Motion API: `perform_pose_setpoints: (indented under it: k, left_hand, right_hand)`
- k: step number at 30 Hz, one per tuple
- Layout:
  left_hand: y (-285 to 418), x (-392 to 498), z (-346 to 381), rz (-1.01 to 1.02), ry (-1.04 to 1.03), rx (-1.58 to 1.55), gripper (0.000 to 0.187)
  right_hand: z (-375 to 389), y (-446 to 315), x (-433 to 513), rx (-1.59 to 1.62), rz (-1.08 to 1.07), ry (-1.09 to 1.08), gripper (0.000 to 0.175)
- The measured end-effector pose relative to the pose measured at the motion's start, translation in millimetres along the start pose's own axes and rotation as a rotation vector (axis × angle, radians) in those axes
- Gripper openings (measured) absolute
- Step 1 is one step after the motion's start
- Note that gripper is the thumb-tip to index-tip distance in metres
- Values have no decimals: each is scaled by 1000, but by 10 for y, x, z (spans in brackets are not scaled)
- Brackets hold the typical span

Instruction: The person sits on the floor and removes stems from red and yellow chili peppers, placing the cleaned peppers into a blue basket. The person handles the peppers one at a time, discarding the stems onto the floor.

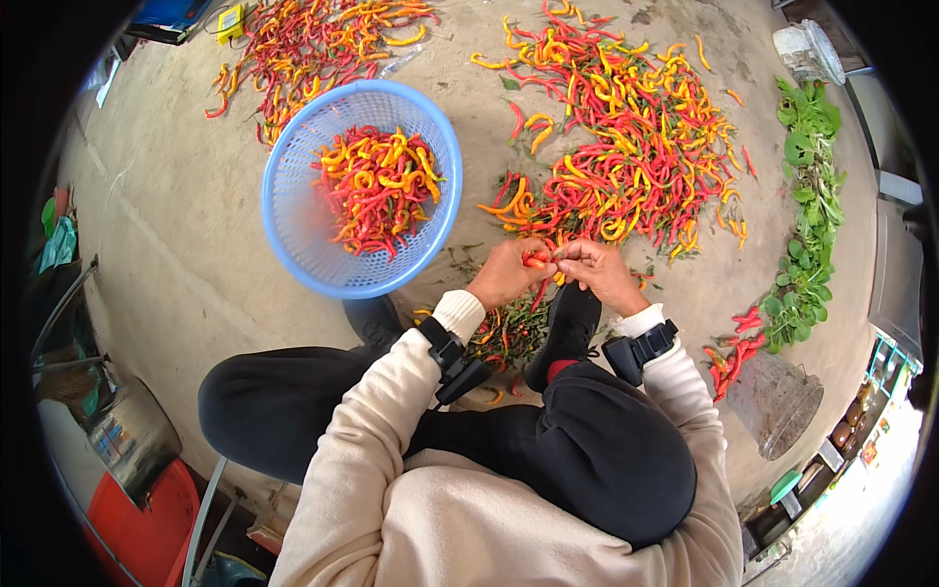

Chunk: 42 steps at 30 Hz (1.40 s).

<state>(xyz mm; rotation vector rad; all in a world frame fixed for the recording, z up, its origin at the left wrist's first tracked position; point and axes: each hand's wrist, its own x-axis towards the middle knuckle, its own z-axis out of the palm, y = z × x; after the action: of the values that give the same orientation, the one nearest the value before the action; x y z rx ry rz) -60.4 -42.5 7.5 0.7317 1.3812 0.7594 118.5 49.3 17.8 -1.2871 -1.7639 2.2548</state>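
My left hand (pixel 511 273) is closed around a few red chili peppers (pixel 538 260), whose ends stick out between thumb and fingers. Right beside it, my right hand (pixel 599 273) pinches at the stem end of a pepper; the fingertips partly hide it. Both hands are above my black shoe (pixel 575 314), at the near edge of a large heap of red and yellow chili peppers (pixel 631 147). To the left, a blue plastic colander basket (pixel 287 246) tilts on the floor, holding a mound of red and yellow peppers (pixel 381 191).
Stems and leaves (pixel 518 330) litter the concrete floor (pixel 213 293) between my feet. Another pepper pile (pixel 315 51) spreads behind the basket. Leafy greens (pixel 805 213) line the right side, near a tipped clear bucket (pixel 777 403) and some red peppers (pixel 733 359).
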Motion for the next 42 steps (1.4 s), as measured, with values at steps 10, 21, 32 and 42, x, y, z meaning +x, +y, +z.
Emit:
perform_pose_setpoints:
  k: [10,21,32,42]
  left_hand:
    - [-97,11,-10,15,-81,114,18]
    - [-144,18,-155,-68,-297,-572,17]
    - [-160,34,-303,-119,-82,-579,17]
    - [-190,53,-250,-151,-54,-569,15]
  right_hand:
    - [32,185,44,3,-16,52,19]
    - [-22,287,-46,761,109,-258,20]
    - [-98,134,450,-1001,-323,430,40]
    - [-186,324,688,-981,-253,547,21]
